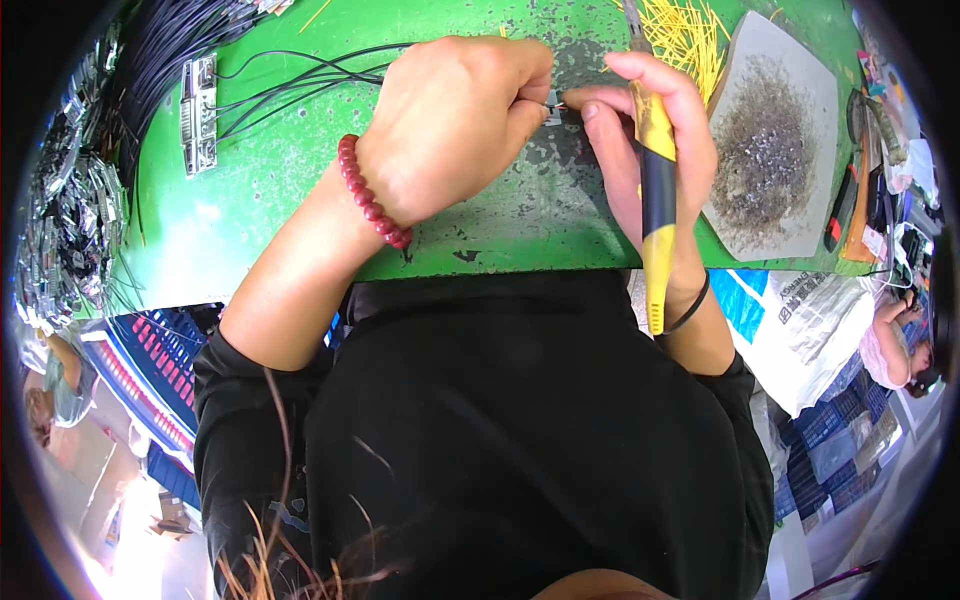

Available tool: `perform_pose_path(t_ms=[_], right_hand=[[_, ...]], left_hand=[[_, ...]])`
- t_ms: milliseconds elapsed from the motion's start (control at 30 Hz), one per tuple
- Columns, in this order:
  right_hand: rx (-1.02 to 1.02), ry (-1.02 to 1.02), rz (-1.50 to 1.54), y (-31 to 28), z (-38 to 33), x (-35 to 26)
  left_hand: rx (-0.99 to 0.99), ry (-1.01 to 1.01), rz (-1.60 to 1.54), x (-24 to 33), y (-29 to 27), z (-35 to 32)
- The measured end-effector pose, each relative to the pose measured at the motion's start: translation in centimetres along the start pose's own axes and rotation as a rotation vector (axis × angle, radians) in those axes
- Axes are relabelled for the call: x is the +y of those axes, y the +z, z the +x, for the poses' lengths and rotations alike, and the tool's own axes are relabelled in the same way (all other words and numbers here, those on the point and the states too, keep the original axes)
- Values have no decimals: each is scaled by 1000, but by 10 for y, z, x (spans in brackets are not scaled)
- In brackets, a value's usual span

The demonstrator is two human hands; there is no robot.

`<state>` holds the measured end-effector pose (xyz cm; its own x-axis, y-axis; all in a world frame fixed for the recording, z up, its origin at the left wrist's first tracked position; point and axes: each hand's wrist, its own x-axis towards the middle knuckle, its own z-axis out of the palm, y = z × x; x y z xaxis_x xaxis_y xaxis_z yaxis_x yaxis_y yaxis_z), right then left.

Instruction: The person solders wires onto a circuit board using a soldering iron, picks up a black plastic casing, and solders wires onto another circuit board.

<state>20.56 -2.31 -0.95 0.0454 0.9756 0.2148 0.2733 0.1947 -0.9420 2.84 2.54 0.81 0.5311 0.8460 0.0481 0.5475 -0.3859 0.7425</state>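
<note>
Both hands pinch a tiny metal part (553,106), mostly hidden; right hand (655,140) also grips a yellow-black tool (655,190).

Worn green tabletop (250,220), seemingly painted

Green bench (260,215), yellow-black tool (655,190)

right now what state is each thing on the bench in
left hand: closed, pinching a small metal connector
right hand: gripping a yellow-and-black soldering iron, upright, tip hidden
black wires: loose, fanned across the green bench
metal fixture: lying flat, untouched
grey tray: covered in metal scraps
yellow strips: heaped loosely
</note>
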Motion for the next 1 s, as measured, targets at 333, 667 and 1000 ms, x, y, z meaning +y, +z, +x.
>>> perform_pose_path(t_ms=[333,667,1000], right_hand=[[-90,36,7,4,4,9],[4,-107,-46,-10,1,4],[385,16,73,-126,-43,26]], left_hand=[[25,-26,-7,-3,4,-2],[103,63,0,-4,8,-6],[49,76,103,7,11,3]])
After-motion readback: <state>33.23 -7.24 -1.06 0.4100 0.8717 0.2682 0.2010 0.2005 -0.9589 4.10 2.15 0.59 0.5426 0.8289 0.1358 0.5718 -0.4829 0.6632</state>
